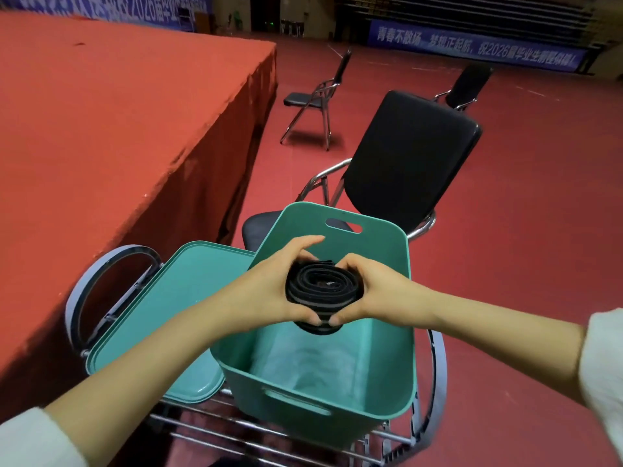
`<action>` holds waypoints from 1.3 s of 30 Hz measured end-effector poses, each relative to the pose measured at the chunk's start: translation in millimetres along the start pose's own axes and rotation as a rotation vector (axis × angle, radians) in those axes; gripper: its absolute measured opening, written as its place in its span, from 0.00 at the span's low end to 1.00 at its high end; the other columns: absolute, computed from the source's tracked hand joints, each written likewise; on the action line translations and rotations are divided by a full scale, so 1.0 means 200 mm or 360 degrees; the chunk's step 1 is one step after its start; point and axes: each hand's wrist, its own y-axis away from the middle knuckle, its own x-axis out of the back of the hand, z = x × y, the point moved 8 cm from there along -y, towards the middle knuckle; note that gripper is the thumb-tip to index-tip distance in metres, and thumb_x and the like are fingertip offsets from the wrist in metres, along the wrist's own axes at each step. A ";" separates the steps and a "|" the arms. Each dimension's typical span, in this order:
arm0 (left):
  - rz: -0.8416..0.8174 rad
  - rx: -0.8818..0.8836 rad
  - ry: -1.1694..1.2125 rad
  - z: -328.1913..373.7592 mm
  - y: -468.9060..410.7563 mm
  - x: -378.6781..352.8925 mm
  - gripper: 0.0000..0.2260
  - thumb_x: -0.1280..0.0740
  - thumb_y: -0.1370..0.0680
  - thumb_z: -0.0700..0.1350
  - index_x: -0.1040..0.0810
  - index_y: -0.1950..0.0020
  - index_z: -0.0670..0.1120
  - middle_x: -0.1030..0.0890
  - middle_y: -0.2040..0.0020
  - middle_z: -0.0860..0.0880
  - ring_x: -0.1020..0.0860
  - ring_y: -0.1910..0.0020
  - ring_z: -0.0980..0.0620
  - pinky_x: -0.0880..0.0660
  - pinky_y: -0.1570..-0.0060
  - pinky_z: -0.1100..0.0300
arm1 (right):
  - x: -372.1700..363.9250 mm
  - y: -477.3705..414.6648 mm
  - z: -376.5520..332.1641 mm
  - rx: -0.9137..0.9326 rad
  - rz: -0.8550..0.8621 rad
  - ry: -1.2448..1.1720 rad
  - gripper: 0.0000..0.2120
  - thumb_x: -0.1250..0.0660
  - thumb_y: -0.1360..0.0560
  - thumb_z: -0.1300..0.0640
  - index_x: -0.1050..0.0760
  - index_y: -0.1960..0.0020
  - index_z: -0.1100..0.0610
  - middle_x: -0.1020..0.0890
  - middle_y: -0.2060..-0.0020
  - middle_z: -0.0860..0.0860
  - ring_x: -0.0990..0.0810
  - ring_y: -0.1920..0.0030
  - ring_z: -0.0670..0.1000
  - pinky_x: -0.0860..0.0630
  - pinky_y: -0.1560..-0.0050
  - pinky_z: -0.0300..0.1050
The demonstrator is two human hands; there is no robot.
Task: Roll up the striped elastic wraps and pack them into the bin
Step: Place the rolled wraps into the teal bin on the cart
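Both hands clasp one rolled wrap [323,286] between them. The left hand [269,288] curls round the roll's left side, fingers bent over the far edge and thumb under the near edge. The right hand [367,291] mirrors it on the right side. The two thumb tips almost meet beneath the roll, and the fingers close snugly on it rather than spreading. White sleeves [30,439] show at the picture's lower corners.

The wrap is black with grey stripes, wound into a flattened coil whose open end faces the camera. It hangs in the air over the open bin [387,365], above the far half and clear of the bottom. The bin is teal with a slot handle in each end wall. Something pale lies or shines at its bottom; which, I cannot tell.

A teal lid [161,315] lies upside down just left of the bin. Both sit on a chrome rack [236,433]. A black chair [411,156] stands just behind. A red-draped stage [118,112] rises at left, dark red floor [522,214] spreads right, and a blue banner [472,45] lines the far wall.
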 end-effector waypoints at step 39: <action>0.0023 0.0267 -0.0526 -0.35 0.16 0.21 0.23 0.28 0.27 0.53 0.30 0.33 0.62 0.33 0.36 0.68 0.32 0.40 0.66 0.39 0.43 0.73 | -0.41 -0.53 0.17 -0.0074 -0.0294 0.0672 0.40 0.21 0.37 0.55 0.40 0.32 0.52 0.27 0.40 0.56 0.26 0.42 0.58 0.27 0.44 0.49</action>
